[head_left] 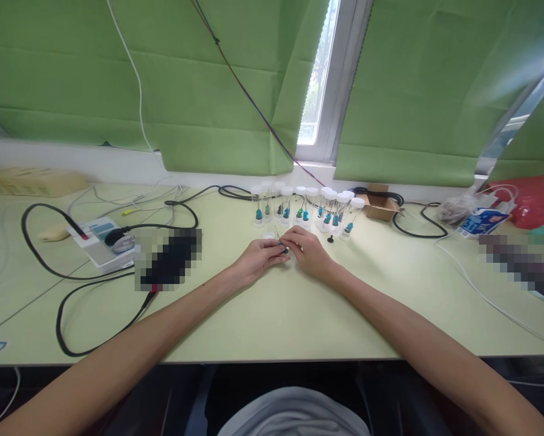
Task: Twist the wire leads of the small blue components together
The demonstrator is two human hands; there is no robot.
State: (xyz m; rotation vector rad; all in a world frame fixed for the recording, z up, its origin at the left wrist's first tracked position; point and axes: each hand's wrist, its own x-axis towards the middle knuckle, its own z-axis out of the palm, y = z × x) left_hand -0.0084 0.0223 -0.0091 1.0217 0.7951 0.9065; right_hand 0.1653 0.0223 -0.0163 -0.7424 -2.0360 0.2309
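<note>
My left hand (260, 260) is closed, pinching a small blue-and-dark piece (283, 247) with a thin stem pointing up. My right hand (308, 249) meets it from the other side, its thumb and forefinger closed on the same piece. Fingers cover much of this piece, so its exact kind is unclear. Just behind my hands stand several clear tubes with white lids (325, 209), each with a small blue or green stemmed piece inside. A small black part (330, 239) lies right of my right hand. Beside my left fingertips is a small whitish, translucent item (269, 234).
Left on the table (299, 321) are a white power strip (108, 242), looped black cables (60, 315) and a blurred-out dark object (169, 260). An open cardboard box (380, 206) stands behind the tubes' right end. Plastic bags, including a red one (532, 203), lie far right.
</note>
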